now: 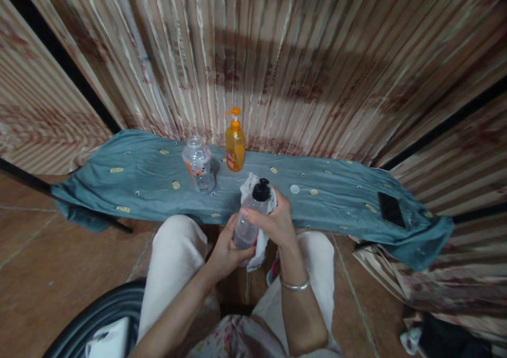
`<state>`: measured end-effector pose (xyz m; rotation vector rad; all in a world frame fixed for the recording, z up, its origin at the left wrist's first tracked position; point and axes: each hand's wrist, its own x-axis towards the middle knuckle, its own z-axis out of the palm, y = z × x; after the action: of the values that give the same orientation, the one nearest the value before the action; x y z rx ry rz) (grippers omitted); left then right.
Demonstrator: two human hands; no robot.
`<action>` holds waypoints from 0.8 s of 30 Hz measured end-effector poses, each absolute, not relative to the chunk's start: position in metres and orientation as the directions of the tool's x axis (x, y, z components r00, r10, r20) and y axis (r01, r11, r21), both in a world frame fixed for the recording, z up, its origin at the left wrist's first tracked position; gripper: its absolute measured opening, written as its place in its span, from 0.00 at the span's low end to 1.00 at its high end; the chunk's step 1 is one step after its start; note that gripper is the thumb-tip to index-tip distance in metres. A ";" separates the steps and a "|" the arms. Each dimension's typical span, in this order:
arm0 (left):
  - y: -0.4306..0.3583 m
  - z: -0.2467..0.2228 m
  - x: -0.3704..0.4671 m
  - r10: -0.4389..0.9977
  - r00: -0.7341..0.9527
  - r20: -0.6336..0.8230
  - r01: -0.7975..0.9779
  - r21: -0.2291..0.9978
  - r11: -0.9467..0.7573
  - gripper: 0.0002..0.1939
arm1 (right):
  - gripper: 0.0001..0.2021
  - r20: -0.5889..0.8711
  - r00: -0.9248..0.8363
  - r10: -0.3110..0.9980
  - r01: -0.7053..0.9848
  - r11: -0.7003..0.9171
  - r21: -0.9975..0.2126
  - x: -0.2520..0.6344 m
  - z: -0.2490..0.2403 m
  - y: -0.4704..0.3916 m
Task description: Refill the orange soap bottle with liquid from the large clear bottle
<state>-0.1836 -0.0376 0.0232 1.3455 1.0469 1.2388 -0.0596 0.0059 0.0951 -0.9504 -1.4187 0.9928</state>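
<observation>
A clear bottle with a black pump top [246, 226] is held between my two hands over the near edge of the cloth-covered bench. My left hand [229, 250] grips its lower part. My right hand [277, 220] wraps the upper part, thumb across the front, with a crumpled white cloth [259, 252] pressed against the bottle's far side. The cloth's loose end hangs down below the hands. An orange pump bottle [235, 149] stands upright at the back of the bench. To its left is a clear, open-topped plastic jar [199, 168] with an orange label.
A teal patterned cloth [144, 184] covers the bench. A small whitish disc [294, 189] and a dark phone [391, 210] lie on it towards the right. Pleated curtains [317, 57] hang behind. At lower left a black round stool [99, 316] carries a white object.
</observation>
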 end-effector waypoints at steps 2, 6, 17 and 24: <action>-0.039 0.028 -0.184 0.987 0.128 0.097 -0.039 0.995 -0.092 0.30 | 0.18 0.309 -0.120 0.943 -0.012 0.310 -0.951 -0.056 0.097 0.007; -0.041 0.036 -0.186 0.986 0.158 0.049 -0.015 0.999 -0.047 0.32 | 0.20 0.278 -0.214 0.937 -0.078 0.267 -0.961 -0.051 0.098 0.010; -0.046 0.038 -0.190 0.950 0.310 -0.035 -0.130 0.988 0.079 0.26 | 0.28 0.191 -0.335 0.923 -0.197 0.129 -0.972 -0.042 0.093 0.014; -0.041 0.034 -0.195 0.950 0.311 -0.038 -0.143 0.986 0.087 0.29 | 0.23 0.169 -0.205 0.964 -0.198 0.129 -0.972 -0.044 0.089 0.010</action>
<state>-0.1949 -0.0409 0.0342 1.1822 0.8986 1.0038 -0.0443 0.0099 0.0888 -0.8489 -1.2951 1.3341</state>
